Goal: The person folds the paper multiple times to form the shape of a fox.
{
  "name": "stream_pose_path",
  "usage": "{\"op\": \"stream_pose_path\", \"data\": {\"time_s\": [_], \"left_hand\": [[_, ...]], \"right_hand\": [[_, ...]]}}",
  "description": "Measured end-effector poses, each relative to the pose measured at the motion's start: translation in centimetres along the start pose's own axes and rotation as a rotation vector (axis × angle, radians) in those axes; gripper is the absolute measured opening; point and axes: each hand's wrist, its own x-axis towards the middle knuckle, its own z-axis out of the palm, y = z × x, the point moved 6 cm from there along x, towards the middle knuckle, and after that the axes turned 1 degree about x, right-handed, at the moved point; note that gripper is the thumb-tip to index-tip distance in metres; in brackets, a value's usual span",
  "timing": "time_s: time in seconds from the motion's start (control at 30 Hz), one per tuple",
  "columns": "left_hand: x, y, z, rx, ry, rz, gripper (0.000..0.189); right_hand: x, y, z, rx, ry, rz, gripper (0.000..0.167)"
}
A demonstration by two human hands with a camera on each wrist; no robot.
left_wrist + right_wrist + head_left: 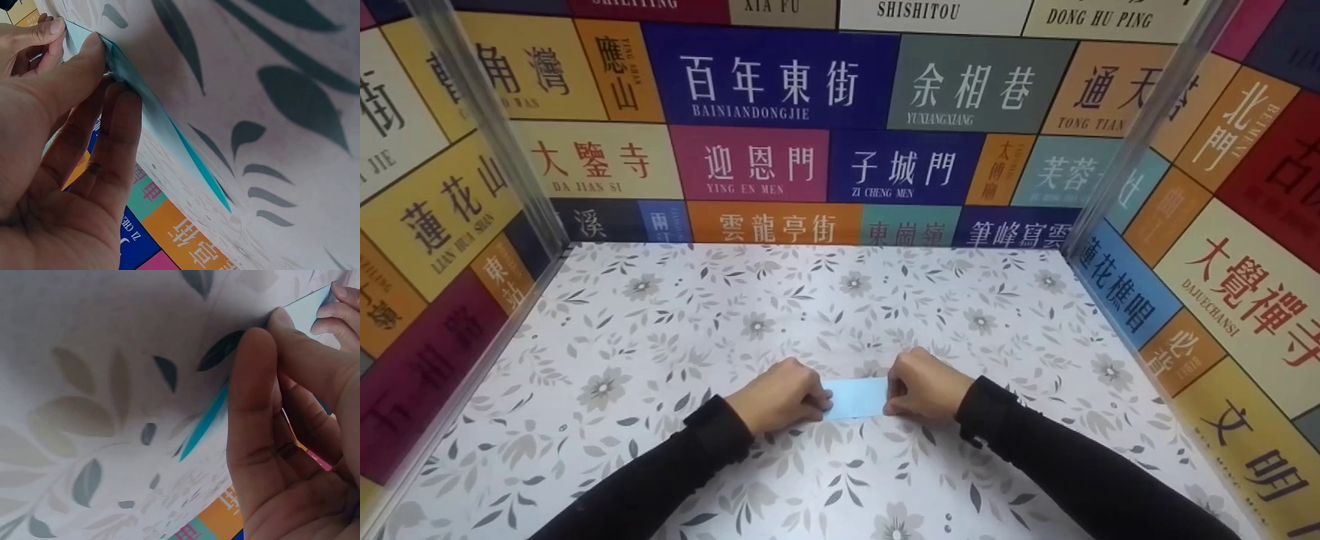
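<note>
A light-blue piece of paper stretches between the two hands, low over the flower-patterned table. My left hand pinches its left end between thumb and fingers, and my right hand pinches the right end the same way. In the left wrist view the paper looks folded, with a brighter blue sliver showing between its layers. The right wrist view has the thumb and index finger of my right hand close together at the paper's edge, and my left hand beyond it.
White table covering with grey flowers and leaves surrounds the hands. Panels of coloured, lettered blocks stand along the back and both sides, with clear corner strips where they meet.
</note>
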Motion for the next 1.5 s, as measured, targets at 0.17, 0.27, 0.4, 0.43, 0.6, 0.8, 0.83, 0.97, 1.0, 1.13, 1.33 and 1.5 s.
{"op": "stream_pose_path", "data": {"time_s": [0.17, 0.27, 0.4, 0.43, 0.6, 0.8, 0.83, 0.97, 1.0, 1.13, 1.33, 1.5], "left_hand": [[0.0, 0.1, 0.0, 0.002, -0.007, -0.015, 0.019], [0.1, 0.1, 0.0, 0.004, -0.012, -0.027, 0.018], [0.1, 0.2, 0.0, 0.019, -0.009, -0.024, 0.017], [0.1, 0.2, -0.1, 0.024, -0.008, -0.021, 0.017], [0.2, 0.5, -0.1, 0.056, 0.001, -0.004, 0.015], [0.1, 0.7, -0.1, 0.080, -0.002, 0.015, 0.015], [0.1, 0.8, -0.1, 0.085, -0.004, 0.017, 0.015], [0.2, 0.9, 0.0, 0.112, -0.010, 0.023, 0.013], [0.2, 1.0, 0.0, 0.120, -0.010, 0.026, 0.013], [0.2, 1.2, -0.1, 0.134, -0.010, 0.026, 0.011], [0.1, 1.4, -0.1, 0.124, -0.001, 0.023, 0.011], [0.1, 1.2, 0.1, 0.128, -0.014, 0.011, 0.012]], "right_hand": [[-0.4, 0.2, 0.1, 0.002, 0.014, 0.016, 0.016], [-0.5, 0.2, 0.0, 0.001, 0.017, 0.019, 0.016], [-0.6, 0.3, 0.0, 0.017, 0.024, 0.021, 0.016], [-0.6, 0.3, 0.0, 0.022, 0.026, 0.021, 0.016], [-0.6, 0.4, -0.1, 0.034, 0.033, 0.019, 0.016], [-0.6, 0.5, -0.8, 0.044, 0.073, -0.007, 0.013], [-0.5, 0.6, -1.1, 0.044, 0.091, -0.006, 0.012], [-0.4, 1.0, -2.3, 0.026, 0.166, 0.025, 0.009], [-0.4, 1.1, -2.6, 0.019, 0.183, 0.030, 0.009], [-0.1, 1.6, -3.2, 0.006, 0.212, 0.053, 0.006], [0.1, 2.5, -2.7, -0.015, 0.166, 0.115, 0.004], [0.2, 3.0, -2.2, -0.022, 0.130, 0.167, 0.007]]}}
